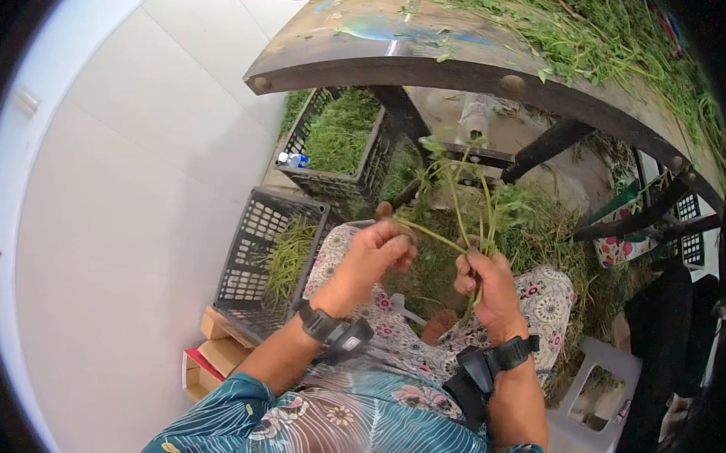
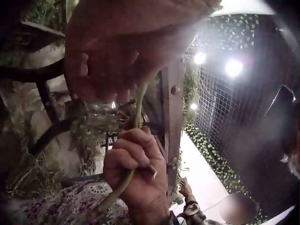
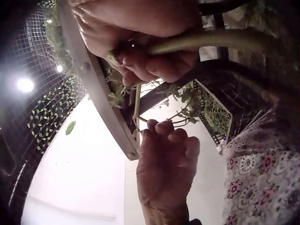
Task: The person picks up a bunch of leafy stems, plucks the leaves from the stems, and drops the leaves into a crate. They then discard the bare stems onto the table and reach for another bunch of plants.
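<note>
My right hand [image 1: 473, 270] grips a small bunch of leafy green stems [image 1: 471, 200] that stands up from its fist above my lap. My left hand [image 1: 396, 246] pinches one thin stem [image 1: 437, 235] that runs sideways to that bunch. In the left wrist view the left hand [image 2: 117, 70] is close at the top, and the right hand [image 2: 133, 166] below it is curled round a green stem [image 2: 138, 105]. In the right wrist view the right hand [image 3: 150, 51] clasps a thick stem [image 3: 215, 40], with the left hand [image 3: 166, 159] beneath it, fingers curled.
A curved wooden table [image 1: 435, 64] covered in cut greens [image 1: 606, 35] stands in front. Two black plastic crates [image 1: 260, 254] [image 1: 342, 149] with greens stand at the left by a white wall. More greens litter the floor. A white stool [image 1: 599, 382] is at the right, cardboard boxes [image 1: 220, 346] at the lower left.
</note>
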`<act>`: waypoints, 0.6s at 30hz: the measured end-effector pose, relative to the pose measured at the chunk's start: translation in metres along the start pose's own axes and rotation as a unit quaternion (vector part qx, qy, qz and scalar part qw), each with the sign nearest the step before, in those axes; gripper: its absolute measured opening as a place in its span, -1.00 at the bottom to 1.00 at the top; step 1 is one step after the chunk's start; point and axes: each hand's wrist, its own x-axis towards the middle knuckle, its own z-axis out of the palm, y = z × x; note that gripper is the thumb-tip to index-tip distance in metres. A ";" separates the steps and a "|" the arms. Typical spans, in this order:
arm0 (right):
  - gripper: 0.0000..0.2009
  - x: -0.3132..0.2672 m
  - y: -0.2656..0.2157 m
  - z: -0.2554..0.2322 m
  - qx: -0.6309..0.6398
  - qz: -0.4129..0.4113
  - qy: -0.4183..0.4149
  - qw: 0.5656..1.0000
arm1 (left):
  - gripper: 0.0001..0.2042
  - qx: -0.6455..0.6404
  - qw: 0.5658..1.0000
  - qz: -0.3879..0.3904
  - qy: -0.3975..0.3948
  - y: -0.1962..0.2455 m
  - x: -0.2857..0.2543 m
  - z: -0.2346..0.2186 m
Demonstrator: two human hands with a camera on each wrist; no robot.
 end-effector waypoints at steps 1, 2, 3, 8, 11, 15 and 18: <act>-0.76 0.000 0.001 0.002 -0.001 0.000 -0.001 1.000 | -0.84 -0.017 0.999 0.010 0.025 0.002 0.002 -0.003; -0.76 0.001 0.002 0.002 -0.002 -0.001 0.001 1.000 | -0.84 -0.034 0.998 0.019 0.051 0.002 0.004 -0.005; -0.76 0.001 0.002 0.000 -0.002 -0.001 0.003 1.000 | -0.85 -0.052 0.995 0.028 0.076 0.003 0.005 -0.008; -0.76 0.002 0.002 -0.003 0.031 0.011 -0.017 0.999 | -0.85 -0.095 0.983 0.065 0.143 0.010 0.006 -0.026; -0.78 0.005 0.006 -0.008 0.057 0.013 -0.021 0.998 | -0.82 -0.007 0.981 0.105 0.161 0.006 0.006 -0.029; -0.79 0.008 0.007 -0.013 0.061 0.011 -0.022 0.998 | -0.79 0.225 0.933 0.211 0.187 0.011 0.003 -0.026; -0.79 0.007 0.005 -0.010 0.040 0.018 -0.022 0.999 | -0.77 0.291 0.904 0.251 0.189 0.021 -0.001 -0.012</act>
